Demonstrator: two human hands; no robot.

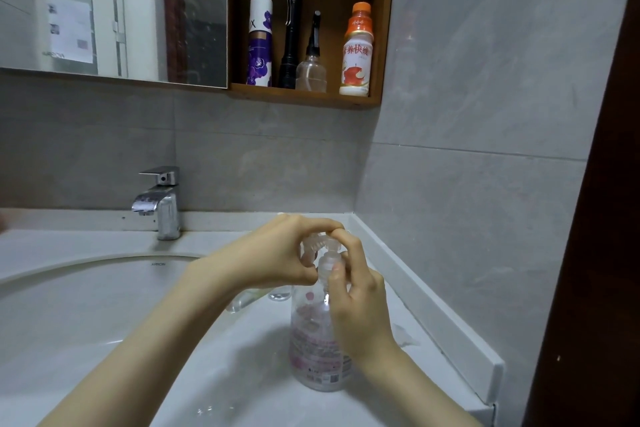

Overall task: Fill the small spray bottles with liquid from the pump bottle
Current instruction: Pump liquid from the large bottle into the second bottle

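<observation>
A clear pump bottle (313,347) with a pink-printed label stands upright on the white counter, right of the basin. My left hand (277,253) curls over its transparent pump head (315,241) and pinches it from the left. My right hand (356,298) grips the bottle's neck and collar from the right. Behind my left wrist lie small clear bottles (278,295), mostly hidden, one of them on its side (242,302).
The white basin (86,288) fills the left, with a chrome tap (161,201) behind it. A raised white ledge (433,302) runs along the right wall. A wooden wall shelf (304,97) holds several bottles and a black torch. A dark door edge (595,218) stands at the far right.
</observation>
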